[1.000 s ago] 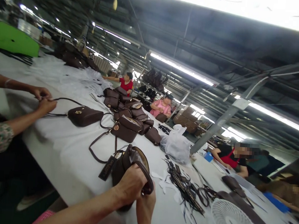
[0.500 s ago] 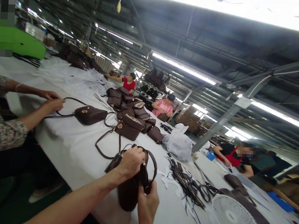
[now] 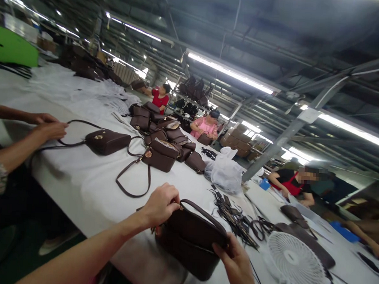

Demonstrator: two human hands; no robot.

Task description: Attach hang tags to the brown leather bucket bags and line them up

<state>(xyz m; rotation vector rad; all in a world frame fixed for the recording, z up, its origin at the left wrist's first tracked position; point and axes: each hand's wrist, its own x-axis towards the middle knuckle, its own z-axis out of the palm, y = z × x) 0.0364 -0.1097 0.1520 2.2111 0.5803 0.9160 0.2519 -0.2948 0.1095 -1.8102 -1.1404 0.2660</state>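
A dark brown handbag [image 3: 191, 245] is held up over the near edge of the table, its broad side and top edge towards me. My left hand [image 3: 161, 205] is closed in a pinch at the bag's upper left corner; its fingertips hide just what they grip there. With thumb and fingers, my right hand [image 3: 235, 260] grips the bag's right end. A dark strap [image 3: 204, 213] arches along the bag's top between both hands. Beyond it lies another brown handbag [image 3: 161, 155] with a round gold charm and a looped strap.
At left, a co-worker's hands [image 3: 49, 127] hold the strap of a brown bag [image 3: 107, 142]. Brown bags [image 3: 173, 134] are heaped mid-table. To the right are a white plastic bag [image 3: 224, 172], dark straps [image 3: 232, 213] and a white fan [image 3: 294, 260]. Other people sit farther off.
The handbag has turned from end-on to broadside and its right end has swung right with my right hand. My left hand has shifted slightly left and down. The view has tilted a little.
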